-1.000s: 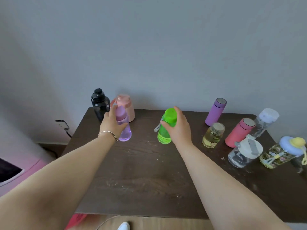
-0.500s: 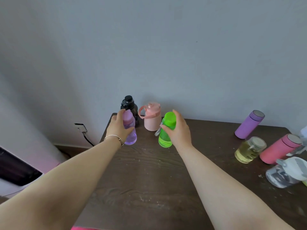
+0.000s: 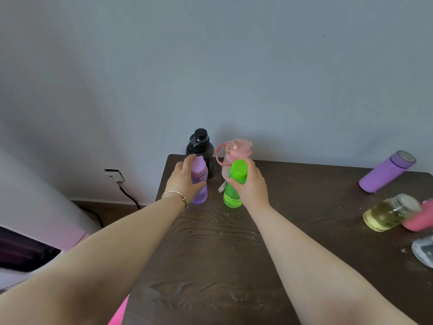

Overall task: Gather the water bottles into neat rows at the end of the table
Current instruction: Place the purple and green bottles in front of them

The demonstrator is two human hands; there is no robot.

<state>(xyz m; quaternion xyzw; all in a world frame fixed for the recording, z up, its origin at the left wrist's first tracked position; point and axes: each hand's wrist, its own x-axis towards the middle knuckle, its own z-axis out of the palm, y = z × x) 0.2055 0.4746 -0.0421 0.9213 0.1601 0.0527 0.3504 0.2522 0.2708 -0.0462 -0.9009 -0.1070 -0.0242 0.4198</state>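
Observation:
My left hand grips a clear purple bottle that stands upright near the table's far left corner. My right hand holds a green bottle upright just to its right. Behind them, against the wall, stand a black bottle and a pink jug with a handle. At the right are a lilac flask, a yellowish glass jar, a pink flask and part of a clear bottle at the frame's edge.
The dark wooden table meets a grey wall at the back. A wall socket with a black cable sits left of the table. A white and pink appliance stands at the lower left.
Both hands slid their bottles left toward the far corner; the green one now stands in front of the pink jug, the purple one in front of the black bottle. My view turned left.

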